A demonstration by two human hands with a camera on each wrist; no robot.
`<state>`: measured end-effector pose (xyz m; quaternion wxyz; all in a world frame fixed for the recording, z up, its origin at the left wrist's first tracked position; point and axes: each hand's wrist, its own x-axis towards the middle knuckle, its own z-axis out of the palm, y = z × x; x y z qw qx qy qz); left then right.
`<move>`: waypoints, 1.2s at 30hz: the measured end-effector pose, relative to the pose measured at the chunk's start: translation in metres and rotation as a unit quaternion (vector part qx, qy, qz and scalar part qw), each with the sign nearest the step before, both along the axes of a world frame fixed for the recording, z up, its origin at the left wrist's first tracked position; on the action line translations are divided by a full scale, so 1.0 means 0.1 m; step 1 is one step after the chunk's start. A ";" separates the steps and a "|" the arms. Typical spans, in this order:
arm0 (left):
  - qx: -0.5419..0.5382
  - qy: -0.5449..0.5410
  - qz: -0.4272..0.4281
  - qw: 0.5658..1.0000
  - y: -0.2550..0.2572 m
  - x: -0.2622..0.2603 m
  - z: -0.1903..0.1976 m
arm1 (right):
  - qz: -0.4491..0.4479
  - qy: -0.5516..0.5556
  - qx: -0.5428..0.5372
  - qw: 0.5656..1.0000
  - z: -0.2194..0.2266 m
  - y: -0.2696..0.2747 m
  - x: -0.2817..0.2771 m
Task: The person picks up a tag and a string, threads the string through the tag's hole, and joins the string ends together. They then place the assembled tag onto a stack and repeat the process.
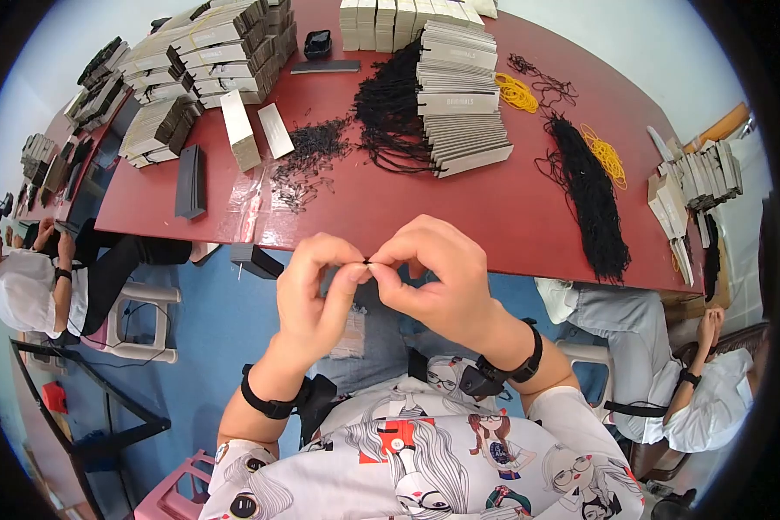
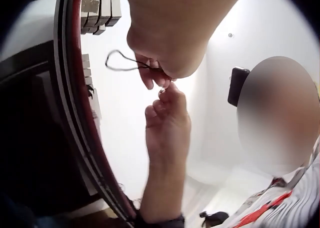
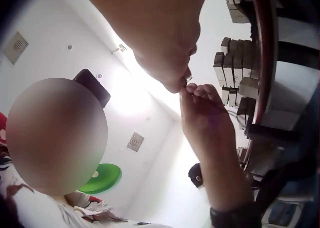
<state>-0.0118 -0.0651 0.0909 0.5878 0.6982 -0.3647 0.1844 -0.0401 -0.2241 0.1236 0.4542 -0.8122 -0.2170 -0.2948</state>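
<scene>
Fingertip to fingertip, my left hand and right hand meet just off the table's front edge in the head view. Thumb and forefinger of each pinch a tiny black piece between them. In the left wrist view a thin black cord forms a loop out to the side of the left hand, with the right hand touching at the fingertips. The right wrist view shows the left hand against the right hand; fingers cover most of the small piece.
On the red table lie a stack of grey cards, black cords, small black pieces, yellow bands and pale boxes. A black box is below the edge; people sit at both sides.
</scene>
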 end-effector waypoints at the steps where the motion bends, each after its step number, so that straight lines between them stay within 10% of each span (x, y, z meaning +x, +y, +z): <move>1: -0.088 0.160 -0.075 0.980 -0.03 -0.05 0.08 | 0.001 0.001 -0.001 1.000 -0.02 -0.02 0.03; 5: -0.205 0.455 -0.323 0.804 0.06 -0.01 0.22 | 0.010 -0.211 -0.078 0.974 0.01 -0.13 0.06; 11: -0.198 0.485 -0.421 0.741 0.08 0.09 0.31 | 0.102 -0.163 -0.027 0.981 0.12 -0.13 0.09; 18: -0.201 0.463 -0.369 0.780 0.07 0.11 0.32 | 0.197 0.153 0.184 0.951 0.04 -0.07 0.04; 21: -0.135 0.393 -0.189 0.890 0.03 -0.02 0.32 | 0.217 0.223 0.267 0.912 -0.01 -0.02 0.02; 23: -0.051 0.122 -0.005 0.991 0.00 -0.08 0.26 | 0.204 0.216 0.259 0.919 -0.05 0.00 0.01; 31: 0.060 0.036 0.103 0.992 0.01 -0.22 0.41 | 0.166 0.188 0.221 0.943 -0.05 0.03 0.00; 36: -0.065 0.309 -0.064 0.947 0.01 -0.24 0.45 | 0.119 0.140 0.203 0.962 -0.04 0.06 -0.01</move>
